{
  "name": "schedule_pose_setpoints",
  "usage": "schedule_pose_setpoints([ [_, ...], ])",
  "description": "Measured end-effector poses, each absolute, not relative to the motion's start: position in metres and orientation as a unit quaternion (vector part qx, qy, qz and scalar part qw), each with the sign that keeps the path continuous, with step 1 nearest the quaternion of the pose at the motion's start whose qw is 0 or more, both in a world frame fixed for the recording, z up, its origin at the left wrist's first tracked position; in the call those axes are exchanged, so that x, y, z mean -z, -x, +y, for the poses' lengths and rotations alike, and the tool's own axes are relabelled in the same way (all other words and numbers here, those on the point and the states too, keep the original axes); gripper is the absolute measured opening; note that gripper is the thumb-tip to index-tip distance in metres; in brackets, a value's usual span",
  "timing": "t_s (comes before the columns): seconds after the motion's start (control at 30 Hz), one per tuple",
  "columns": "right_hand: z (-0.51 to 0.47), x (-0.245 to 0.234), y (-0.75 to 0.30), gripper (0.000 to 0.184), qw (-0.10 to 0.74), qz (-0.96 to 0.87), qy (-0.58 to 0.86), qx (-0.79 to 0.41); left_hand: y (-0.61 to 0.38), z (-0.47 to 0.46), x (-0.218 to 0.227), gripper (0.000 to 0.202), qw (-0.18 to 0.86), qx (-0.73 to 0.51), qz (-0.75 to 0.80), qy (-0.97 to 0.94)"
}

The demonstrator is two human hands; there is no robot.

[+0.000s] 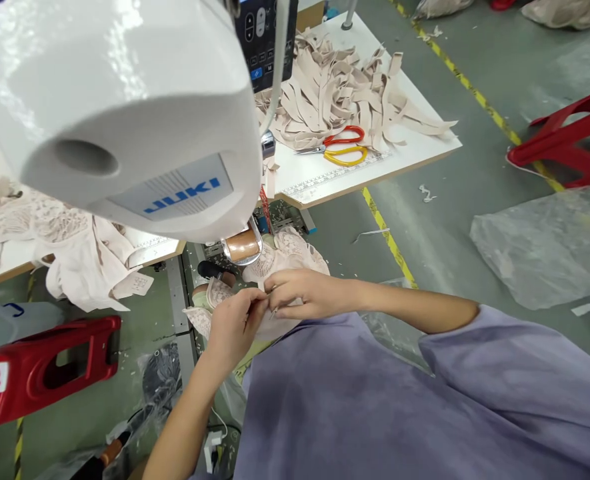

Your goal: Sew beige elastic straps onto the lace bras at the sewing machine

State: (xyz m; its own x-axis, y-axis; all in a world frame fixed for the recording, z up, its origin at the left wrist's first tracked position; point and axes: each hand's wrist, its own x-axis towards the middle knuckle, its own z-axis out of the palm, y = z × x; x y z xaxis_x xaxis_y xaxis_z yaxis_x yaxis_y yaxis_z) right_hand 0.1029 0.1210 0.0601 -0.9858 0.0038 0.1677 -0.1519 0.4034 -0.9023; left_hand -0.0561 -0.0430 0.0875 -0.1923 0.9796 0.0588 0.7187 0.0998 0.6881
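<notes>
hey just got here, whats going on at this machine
A person is handling a pale lacy garment beside a white JUKI machine. The left hand and right hand nearly meet at it; exactly what each one pinches is too small to tell. Scissors lie by a pile of pale strips on the white tabletop.

Head view | left hand (232,325) and right hand (302,293): fingertips meeting, pinching pale lace garment (295,248) over lap | ahead: white JUKI sewing machine (175,147) | right tabletop (319,183): heaped beige strips (325,93), 1 pair of scissors (329,142) | left tabletop (155,250): more lace garments (87,260) | floor (415,233): 2 red stools (27,390)
</notes>
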Motion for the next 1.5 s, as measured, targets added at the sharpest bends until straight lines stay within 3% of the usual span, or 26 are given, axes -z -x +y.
schedule_pose_setpoints([
  [0.27,0.113,-0.061,-0.100,0.021,0.162,-0.891,-0.093,-0.415,0.055,-0.042,-0.095,0.010,0.223,-0.336,0.702,-0.587],
  [0.43,0.103,-0.054,-0.098,0.027,0.208,-0.921,-0.070,-0.323,0.055,-0.037,-0.098,0.010,0.294,-0.302,0.741,-0.523],
  [0.53,0.100,-0.052,-0.094,0.027,0.219,-0.906,-0.020,-0.362,0.054,-0.030,-0.093,0.009,0.341,-0.307,0.749,-0.478],
  [0.7,0.099,-0.061,-0.092,0.023,0.238,-0.839,0.043,-0.487,0.044,-0.025,-0.079,0.014,0.398,-0.484,0.690,-0.363],
  [0.77,0.100,-0.065,-0.093,0.021,0.246,-0.830,0.053,-0.497,0.040,-0.027,-0.078,0.017,0.354,-0.506,0.701,-0.358],
  [0.93,0.101,-0.067,-0.096,0.020,0.224,-0.840,0.062,-0.490,0.039,-0.031,-0.076,0.019,0.174,-0.396,0.761,-0.483],
  [1.07,0.100,-0.068,-0.097,0.018,0.218,-0.830,0.068,-0.509,0.041,-0.030,-0.070,0.020,0.078,-0.387,0.747,-0.535],
  [1.33,0.110,-0.072,-0.095,0.018,0.189,-0.770,0.153,-0.590,0.044,-0.025,-0.072,0.015,0.084,-0.394,0.732,-0.549],
  [1.5,0.129,-0.079,-0.094,0.024,0.188,-0.830,0.178,-0.494,0.045,-0.026,-0.083,0.011,0.029,-0.378,0.702,-0.603],
])
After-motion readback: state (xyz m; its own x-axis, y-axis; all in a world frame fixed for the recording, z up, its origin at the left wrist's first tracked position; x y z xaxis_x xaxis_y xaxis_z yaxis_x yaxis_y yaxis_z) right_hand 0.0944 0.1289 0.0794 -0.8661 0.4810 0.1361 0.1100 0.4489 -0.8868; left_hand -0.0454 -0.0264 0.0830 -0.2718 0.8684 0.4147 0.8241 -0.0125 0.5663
